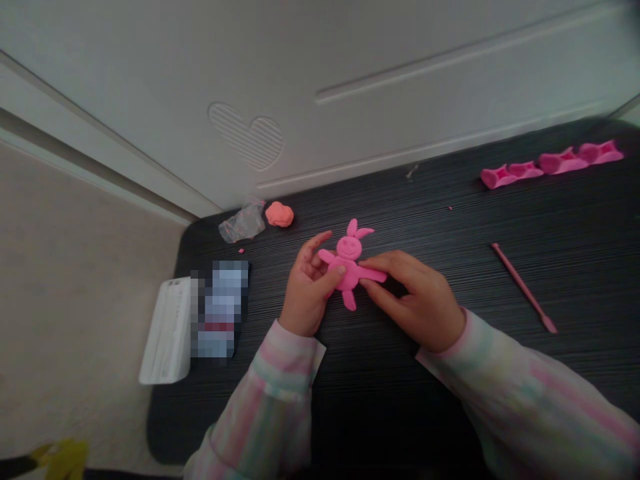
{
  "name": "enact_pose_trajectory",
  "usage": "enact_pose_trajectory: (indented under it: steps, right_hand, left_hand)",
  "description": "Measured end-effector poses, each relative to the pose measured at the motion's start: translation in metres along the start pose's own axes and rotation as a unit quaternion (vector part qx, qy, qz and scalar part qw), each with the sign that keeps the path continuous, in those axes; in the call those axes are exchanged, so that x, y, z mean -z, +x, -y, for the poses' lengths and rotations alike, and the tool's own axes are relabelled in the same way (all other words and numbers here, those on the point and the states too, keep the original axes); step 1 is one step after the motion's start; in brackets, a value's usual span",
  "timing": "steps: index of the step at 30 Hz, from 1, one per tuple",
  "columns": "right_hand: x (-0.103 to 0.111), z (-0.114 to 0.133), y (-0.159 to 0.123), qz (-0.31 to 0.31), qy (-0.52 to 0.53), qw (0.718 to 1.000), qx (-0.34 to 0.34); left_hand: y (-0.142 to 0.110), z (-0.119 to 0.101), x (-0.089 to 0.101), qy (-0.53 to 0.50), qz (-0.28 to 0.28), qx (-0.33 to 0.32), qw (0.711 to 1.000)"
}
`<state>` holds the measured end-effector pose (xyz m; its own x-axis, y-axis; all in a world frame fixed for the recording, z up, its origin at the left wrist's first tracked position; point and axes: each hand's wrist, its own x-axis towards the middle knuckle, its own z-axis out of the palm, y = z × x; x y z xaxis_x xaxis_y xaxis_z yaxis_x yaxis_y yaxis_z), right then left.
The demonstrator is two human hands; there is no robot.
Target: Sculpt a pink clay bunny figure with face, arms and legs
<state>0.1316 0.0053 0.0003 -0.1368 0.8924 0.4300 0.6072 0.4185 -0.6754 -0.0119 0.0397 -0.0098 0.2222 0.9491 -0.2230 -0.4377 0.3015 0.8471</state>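
Above the dark table, a pink clay rabbit figure [348, 249] is held between both hands. It has two ears, a smiling face, a round body, an arm at its left and a leg pointing down. My left hand [311, 287] grips the body, thumb pressed on its front. At the body's right side, my right hand [417, 293] pinches a longer flat pink limb between thumb and fingers. Whether that limb is firmly joined to the body I cannot tell. Parts of the body are covered by the left thumb.
On the black table [450, 233] lie a pink modelling tool [524, 288] and a pink scalloped strip [553, 165]. An orange clay lump [279, 214] sits beside a crumpled clear wrapper [243, 223]. A white box [169, 331] and a blurred-out item [223, 310] rest left.
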Motion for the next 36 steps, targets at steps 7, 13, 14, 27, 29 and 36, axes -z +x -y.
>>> enact_pose_trajectory:
  steps: [7,13,14,27,29,36]
  right_hand:
    - [0.0,0.0,-0.0003,0.0,-0.022,1.0,0.006]
    - [-0.0002,0.0002,-0.002,0.002,-0.023,1.0,0.001]
    - [-0.0003,0.0001,-0.002,0.0,-0.025,1.0,-0.004]
    - [0.0009,0.0022,0.0005,-0.035,-0.036,0.998,-0.048]
    - [0.0008,0.0022,0.0,-0.037,-0.038,0.997,-0.053]
    - [0.0013,0.001,-0.0011,-0.043,-0.044,0.996,-0.067]
  left_hand:
    - [-0.0004,0.0007,0.0002,0.018,-0.001,0.0,1.0]
    - [-0.0003,0.0005,0.0004,0.011,-0.004,0.003,1.0]
    - [-0.0002,0.0004,0.0003,0.007,-0.01,0.003,1.0]
    - [0.0003,0.0007,-0.0003,-0.011,-0.011,-0.004,1.0]
    - [0.0003,0.0003,-0.0007,-0.008,-0.018,-0.005,1.0]
    - [0.0004,-0.0006,-0.0015,-0.003,-0.041,-0.014,0.999]
